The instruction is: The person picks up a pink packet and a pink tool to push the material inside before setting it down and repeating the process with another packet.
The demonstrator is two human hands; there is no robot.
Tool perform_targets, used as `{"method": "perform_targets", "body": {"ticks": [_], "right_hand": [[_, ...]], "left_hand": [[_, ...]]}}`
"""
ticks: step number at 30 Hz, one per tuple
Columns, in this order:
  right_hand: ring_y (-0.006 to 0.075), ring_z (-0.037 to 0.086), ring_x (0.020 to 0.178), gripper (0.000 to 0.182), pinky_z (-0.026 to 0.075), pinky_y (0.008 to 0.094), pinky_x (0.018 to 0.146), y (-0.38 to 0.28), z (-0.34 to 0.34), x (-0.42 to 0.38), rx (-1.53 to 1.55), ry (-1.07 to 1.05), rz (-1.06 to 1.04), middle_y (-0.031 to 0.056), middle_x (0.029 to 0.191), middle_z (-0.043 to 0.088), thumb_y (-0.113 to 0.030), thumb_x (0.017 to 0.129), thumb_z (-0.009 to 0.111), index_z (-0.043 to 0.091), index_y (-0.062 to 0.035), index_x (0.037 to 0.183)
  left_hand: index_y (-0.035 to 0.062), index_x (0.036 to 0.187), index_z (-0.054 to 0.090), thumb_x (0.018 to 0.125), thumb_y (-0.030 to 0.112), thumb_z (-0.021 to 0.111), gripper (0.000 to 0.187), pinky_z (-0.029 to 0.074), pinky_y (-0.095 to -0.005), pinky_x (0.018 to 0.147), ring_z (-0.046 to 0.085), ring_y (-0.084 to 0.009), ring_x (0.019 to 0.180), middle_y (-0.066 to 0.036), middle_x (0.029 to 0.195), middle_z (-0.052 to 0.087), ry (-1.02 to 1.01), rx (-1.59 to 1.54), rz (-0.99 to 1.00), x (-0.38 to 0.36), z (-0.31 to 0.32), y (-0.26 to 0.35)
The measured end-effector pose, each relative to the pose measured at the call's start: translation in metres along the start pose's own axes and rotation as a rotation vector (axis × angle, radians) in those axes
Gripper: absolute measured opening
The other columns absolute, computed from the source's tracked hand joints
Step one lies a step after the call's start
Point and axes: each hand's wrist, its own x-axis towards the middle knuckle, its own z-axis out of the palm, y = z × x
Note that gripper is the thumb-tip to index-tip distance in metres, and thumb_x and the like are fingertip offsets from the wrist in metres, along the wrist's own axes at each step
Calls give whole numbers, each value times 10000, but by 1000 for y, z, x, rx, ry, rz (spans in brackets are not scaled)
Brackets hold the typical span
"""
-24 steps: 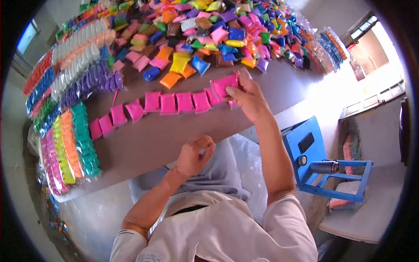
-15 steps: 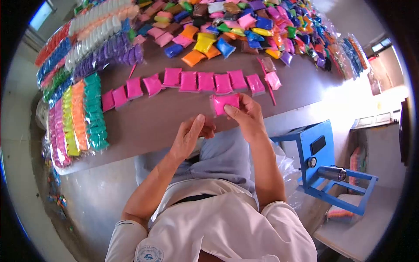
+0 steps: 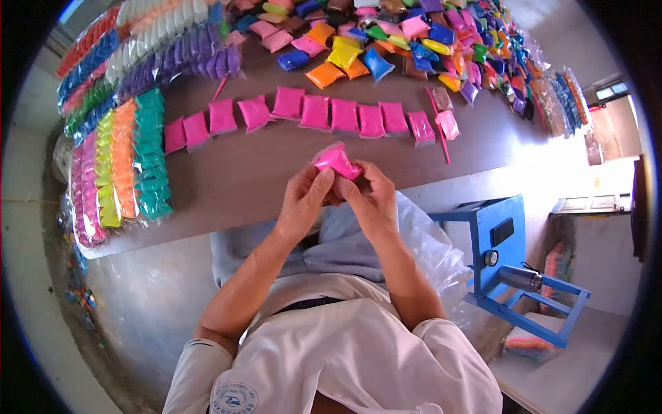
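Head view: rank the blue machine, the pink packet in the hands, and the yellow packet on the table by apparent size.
1. blue machine, clearly largest.
2. and 3. pink packet and yellow packet look alike; the pink one is nearer the camera, so no ranking.

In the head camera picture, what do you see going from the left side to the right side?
Stacked colour strips of packets → left hand → pink packet held by both hands → right hand → blue machine.
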Motion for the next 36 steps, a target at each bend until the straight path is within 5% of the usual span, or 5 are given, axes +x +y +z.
{"method": "perform_targets", "body": {"ticks": [9, 15, 19, 27, 36], "right_hand": [[104, 652, 844, 248, 543, 252, 731, -1, -8, -2, -205, -41, 79, 60, 933, 697, -86, 872, 735, 670, 28, 1082], [90, 622, 714, 169, 508, 234, 660, -18, -11, -2, -334, -102, 25, 27, 727, 649, -132, 927, 682, 688, 16, 1010], [69, 517, 609, 232, 408, 252, 535, -7, -21, -1, -324, -114, 45, 17, 657, 554, -201, 977, 609, 680, 16, 935], [93, 592, 662, 92, 486, 250, 599, 8, -12, -5, -405, 91, -148, 72, 761, 658, -30, 886, 663, 662, 42, 943], [86, 596, 668, 104, 466, 261, 567, -16, -10, -2, -654, -61, -198, 88, 741, 644, 26, 823, 651, 625, 25, 924]], "left_hand": [[6, 1263, 529, 1047, 315, 473, 381, 534, -309, 771, 630, -152, 934, -99, 1123, 645, 18, -61, -63, 2, 4, 4], [54, 1110, 620, 1033, 388, 500, 363, 399, -197, 581, 510, -29, 682, 21, 851, 626, 95, 24, -58, 2, -8, -5], [20, 1191, 558, 1059, 302, 445, 331, 528, -311, 776, 640, -154, 879, -74, 1000, 657, 16, -32, -115, 3, -10, -1], [30, 1179, 570, 1045, 325, 479, 337, 531, -316, 794, 641, -151, 904, -66, 1011, 664, -26, -226, -117, 6, 0, 13], [39, 1141, 596, 1021, 312, 544, 303, 519, -285, 772, 622, -119, 852, -37, 974, 657, -3, -169, -145, 6, -4, 10]]}}
